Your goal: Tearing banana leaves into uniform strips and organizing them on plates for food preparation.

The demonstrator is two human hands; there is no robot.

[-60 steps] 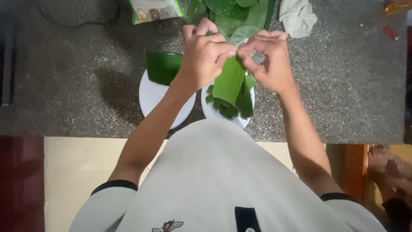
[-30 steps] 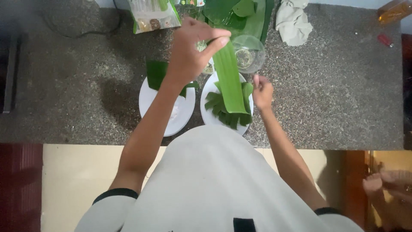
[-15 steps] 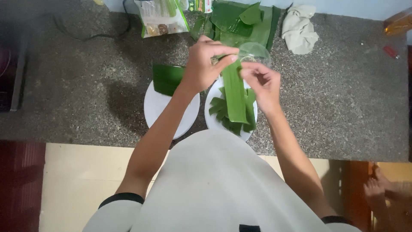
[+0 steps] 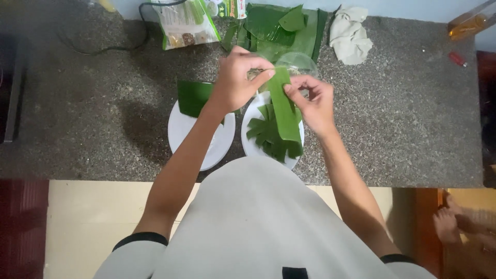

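Observation:
My left hand (image 4: 238, 78) pinches the top end of a long green leaf strip (image 4: 285, 111), and my right hand (image 4: 311, 101) grips the same strip's upper right edge. The strip hangs down over a white plate (image 4: 251, 147) that carries several cut green leaf pieces (image 4: 267, 135). To the left, a second white plate (image 4: 192, 139) has a dark green leaf piece (image 4: 193, 96) resting on its far rim. A clear glass bowl (image 4: 297, 63) stands just behind my hands.
The grey speckled counter (image 4: 403, 119) holds a stack of large green leaves (image 4: 281, 28), a plastic packet (image 4: 187, 23), a crumpled grey cloth (image 4: 350, 35) and a black cable (image 4: 103, 47) at the back. A small red object (image 4: 458, 58) lies far right. Someone's bare feet (image 4: 457, 222) show at the lower right.
Both hands met on the strip two seconds ago; my right hand then dropped to the plate and has come back up to grip the strip beside my left hand.

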